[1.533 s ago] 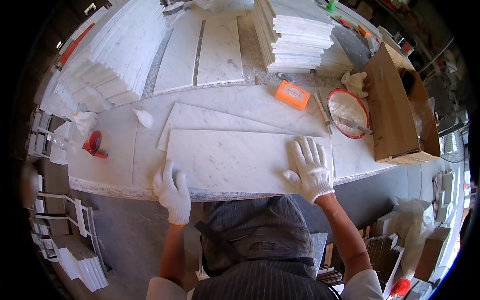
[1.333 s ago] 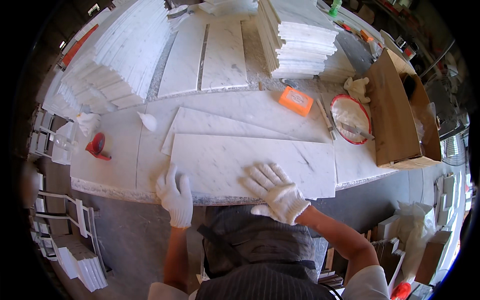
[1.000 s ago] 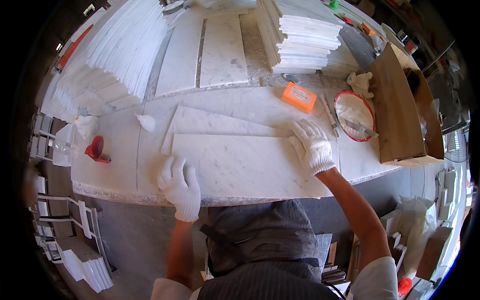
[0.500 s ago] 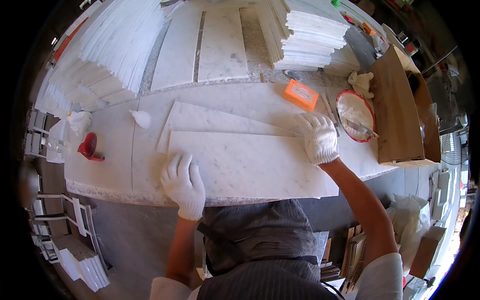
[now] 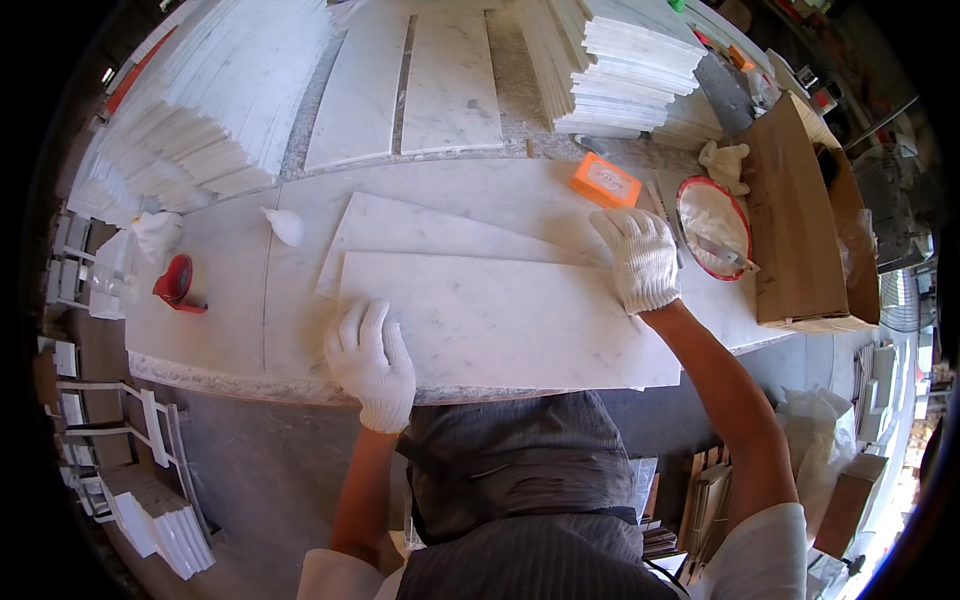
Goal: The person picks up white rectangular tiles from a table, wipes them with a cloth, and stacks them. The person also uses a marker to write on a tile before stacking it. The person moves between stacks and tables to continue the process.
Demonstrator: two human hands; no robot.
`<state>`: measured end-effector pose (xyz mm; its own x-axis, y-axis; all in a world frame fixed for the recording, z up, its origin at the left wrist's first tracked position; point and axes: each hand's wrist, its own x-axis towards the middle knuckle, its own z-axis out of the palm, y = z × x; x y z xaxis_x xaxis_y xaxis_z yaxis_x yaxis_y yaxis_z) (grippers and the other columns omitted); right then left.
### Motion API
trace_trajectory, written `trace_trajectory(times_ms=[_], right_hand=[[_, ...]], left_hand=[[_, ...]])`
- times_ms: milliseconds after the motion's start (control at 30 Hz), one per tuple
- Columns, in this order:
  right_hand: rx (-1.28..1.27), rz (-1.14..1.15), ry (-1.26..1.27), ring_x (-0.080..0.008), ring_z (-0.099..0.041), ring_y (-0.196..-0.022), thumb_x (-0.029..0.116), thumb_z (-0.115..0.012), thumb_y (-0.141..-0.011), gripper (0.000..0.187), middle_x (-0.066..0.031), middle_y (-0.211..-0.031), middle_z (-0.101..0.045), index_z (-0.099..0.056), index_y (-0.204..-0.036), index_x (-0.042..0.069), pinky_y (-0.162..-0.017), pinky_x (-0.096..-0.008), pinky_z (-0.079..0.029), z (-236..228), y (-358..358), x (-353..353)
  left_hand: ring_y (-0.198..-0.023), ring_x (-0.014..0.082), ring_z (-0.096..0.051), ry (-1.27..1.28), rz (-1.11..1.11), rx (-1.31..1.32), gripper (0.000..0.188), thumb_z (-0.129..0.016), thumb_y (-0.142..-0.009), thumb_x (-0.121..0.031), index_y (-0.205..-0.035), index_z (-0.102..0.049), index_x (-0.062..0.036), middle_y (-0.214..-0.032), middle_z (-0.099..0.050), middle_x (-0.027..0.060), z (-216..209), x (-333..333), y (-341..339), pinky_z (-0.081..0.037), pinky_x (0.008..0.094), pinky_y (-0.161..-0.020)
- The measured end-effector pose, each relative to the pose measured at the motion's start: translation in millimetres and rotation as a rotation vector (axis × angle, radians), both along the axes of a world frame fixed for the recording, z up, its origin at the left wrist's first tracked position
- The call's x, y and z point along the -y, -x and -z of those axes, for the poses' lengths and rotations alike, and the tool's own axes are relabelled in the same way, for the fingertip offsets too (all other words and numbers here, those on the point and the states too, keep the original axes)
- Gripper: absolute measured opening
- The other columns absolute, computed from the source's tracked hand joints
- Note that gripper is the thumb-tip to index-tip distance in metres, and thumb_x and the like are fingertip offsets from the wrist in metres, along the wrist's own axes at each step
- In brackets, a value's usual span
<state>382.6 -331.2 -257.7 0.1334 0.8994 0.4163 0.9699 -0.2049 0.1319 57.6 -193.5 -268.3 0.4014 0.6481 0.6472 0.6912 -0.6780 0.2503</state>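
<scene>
A long white marble tile (image 5: 510,320) with grey veining lies across the front of the workbench, its near right part reaching past the bench edge. My left hand (image 5: 373,362), in a white knit glove, grips the tile's left end with bent fingers. At the far right corner, my gloved right hand (image 5: 640,262) is closed over the tile's edge; its fingertips are partly hidden. A second marble tile (image 5: 420,228) lies at a slant beneath and behind the first. Close beyond my right hand is an orange box (image 5: 605,181).
Tall stacks of marble tiles (image 5: 215,90) (image 5: 640,70) stand at the back left and right. At right are a red-rimmed dish of white paste (image 5: 712,225), a putty knife (image 5: 728,254) and a cardboard box (image 5: 795,230). A white bulb (image 5: 286,227) and red tool (image 5: 176,283) lie left.
The whole view shifts slightly. Both hands stay at the same ends of the front tile, and the tiles keep their places relative to each other.
</scene>
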Motion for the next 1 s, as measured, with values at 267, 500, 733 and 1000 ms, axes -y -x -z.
trace_trajectory(times_ms=[267,500,733,1000], right_hand=[[-0.145,-0.062,-0.018,-0.0285,-0.057,-0.110,0.011,-0.057,-0.078,0.038,-0.0065,-0.113,-0.060,-0.063,-0.116,0.013,-0.094,-0.0446,-0.044,4,20,20],[-0.027,-0.014,-0.051,-0.0308,-0.058,-0.103,0.009,-0.064,-0.074,0.041,-0.0078,-0.108,-0.061,-0.064,-0.115,0.012,-0.088,-0.0450,-0.046,0,6,2],[-0.167,-0.129,-0.042,-0.0297,-0.059,-0.104,0.006,-0.059,-0.074,0.039,-0.0067,-0.111,-0.062,-0.064,-0.113,0.013,-0.088,-0.0449,-0.048,4,28,27],[-0.127,0.017,-0.124,-0.0290,-0.059,-0.105,0.010,-0.059,-0.077,0.033,-0.0052,-0.110,-0.062,-0.064,-0.110,0.013,-0.090,-0.0440,-0.046,20,-3,12]], left_hand=[[-0.102,0.0299,-0.057,-0.006,-0.007,0.044,0.021,-0.064,-0.086,-0.010,-0.106,-0.067,-0.0085,-0.110,-0.063,0.0074,4,0,1,-0.044,0.0419,-0.090],[-0.100,0.0304,-0.057,-0.043,0.014,0.060,0.021,-0.064,-0.085,-0.009,-0.106,-0.066,-0.0098,-0.107,-0.063,0.0067,8,-2,5,-0.044,0.0430,-0.088],[-0.098,0.0309,-0.058,-0.017,0.018,0.052,0.021,-0.063,-0.084,-0.008,-0.105,-0.066,-0.0092,-0.105,-0.064,0.0077,4,-2,9,-0.044,0.0426,-0.087],[-0.097,0.0307,-0.058,-0.065,0.044,0.090,0.022,-0.064,-0.084,-0.009,-0.106,-0.065,-0.0081,-0.104,-0.064,0.0090,4,-4,6,-0.044,0.0430,-0.086]])
